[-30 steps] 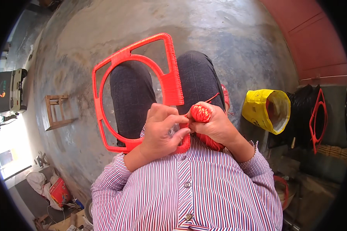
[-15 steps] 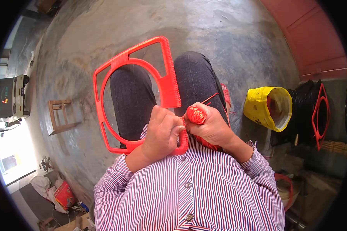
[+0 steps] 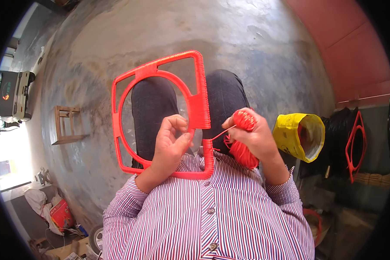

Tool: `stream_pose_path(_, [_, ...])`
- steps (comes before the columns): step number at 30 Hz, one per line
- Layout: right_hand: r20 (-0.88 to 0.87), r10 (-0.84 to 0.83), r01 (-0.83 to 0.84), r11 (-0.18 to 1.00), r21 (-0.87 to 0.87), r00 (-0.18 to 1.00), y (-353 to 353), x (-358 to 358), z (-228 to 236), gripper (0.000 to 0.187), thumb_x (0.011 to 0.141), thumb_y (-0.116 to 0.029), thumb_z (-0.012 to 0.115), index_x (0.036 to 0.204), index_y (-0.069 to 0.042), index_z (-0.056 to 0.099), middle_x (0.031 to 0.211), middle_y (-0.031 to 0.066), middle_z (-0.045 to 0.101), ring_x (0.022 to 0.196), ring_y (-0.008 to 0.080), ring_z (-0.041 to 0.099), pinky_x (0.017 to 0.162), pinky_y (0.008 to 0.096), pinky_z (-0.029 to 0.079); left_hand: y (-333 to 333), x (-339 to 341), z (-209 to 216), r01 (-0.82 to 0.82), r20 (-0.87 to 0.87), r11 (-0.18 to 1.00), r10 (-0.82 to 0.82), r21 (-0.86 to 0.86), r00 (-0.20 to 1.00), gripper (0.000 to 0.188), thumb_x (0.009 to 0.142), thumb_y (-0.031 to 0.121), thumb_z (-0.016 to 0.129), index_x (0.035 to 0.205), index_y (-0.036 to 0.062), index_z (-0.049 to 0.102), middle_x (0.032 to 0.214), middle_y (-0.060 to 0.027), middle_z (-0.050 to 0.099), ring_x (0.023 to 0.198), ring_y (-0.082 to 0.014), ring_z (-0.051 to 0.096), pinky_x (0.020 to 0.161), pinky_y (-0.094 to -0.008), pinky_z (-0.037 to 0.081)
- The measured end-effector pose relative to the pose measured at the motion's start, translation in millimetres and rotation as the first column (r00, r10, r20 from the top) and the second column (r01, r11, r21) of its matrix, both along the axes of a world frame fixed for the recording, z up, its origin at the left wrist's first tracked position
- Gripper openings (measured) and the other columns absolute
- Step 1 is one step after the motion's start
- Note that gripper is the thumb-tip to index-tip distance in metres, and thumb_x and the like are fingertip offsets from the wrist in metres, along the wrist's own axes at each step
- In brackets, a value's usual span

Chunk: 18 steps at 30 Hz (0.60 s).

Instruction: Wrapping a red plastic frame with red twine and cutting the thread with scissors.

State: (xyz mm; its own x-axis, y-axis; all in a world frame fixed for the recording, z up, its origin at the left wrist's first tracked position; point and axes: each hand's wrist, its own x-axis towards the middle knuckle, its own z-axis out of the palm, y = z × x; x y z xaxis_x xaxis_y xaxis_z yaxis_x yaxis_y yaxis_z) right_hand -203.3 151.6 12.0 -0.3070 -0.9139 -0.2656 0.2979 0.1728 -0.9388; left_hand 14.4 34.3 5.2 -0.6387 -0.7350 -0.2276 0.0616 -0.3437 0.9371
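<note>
"Where is the red frame (image 3: 199, 110)?"

"Over the left thigh (image 3: 154, 108), its near edge against the striped shirt (image 3: 182, 208)."

"And the hands?"

"Right hand (image 3: 260, 136): closed around a red cord bundle (image 3: 245, 156), one strand (image 3: 223, 132) running straight to the frame. Left hand (image 3: 169, 143): curled at the frame; whether it grips, I cannot tell."

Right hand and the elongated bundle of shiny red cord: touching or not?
Touching. The head view shows the right hand wrapped around the bundle of shiny red cord, which sticks out above and below the grip.
</note>
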Motion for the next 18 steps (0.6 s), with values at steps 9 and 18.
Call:
stream_pose_path(9, [-0.204,-0.392,0.321,0.895,-0.311,0.897,-16,-50,30,0.026,0.087,-0.004,0.074,0.110,-0.003,0.062,0.099,0.0092,0.068,0.085,0.0162,0.068,0.077,0.0306,0.056,-14,7,-15,0.062,-0.163,0.922,0.001,0.382,0.987,0.005,0.098,0.008,0.060,0.101,0.0038,0.058,0.096,-0.0016,0.055,0.086,-0.0101,0.052,0.088,-0.0248,0.046])
stream_pose_path(18, [-0.914,-0.399,-0.494,0.782,-0.380,0.073,-45,47,48,0.044,0.073,-0.019,0.076,0.116,-0.023,0.074,0.116,0.0007,0.056,0.101,0.0211,0.062,0.085,0.0359,0.053,-16,1,3,0.083,-0.259,0.823,0.080,0.562,0.963,0.049,0.109,0.043,0.044,0.115,-0.0016,0.065,0.104,-0.0105,0.068,0.097,-0.0230,0.065,0.086,-0.0397,0.052])
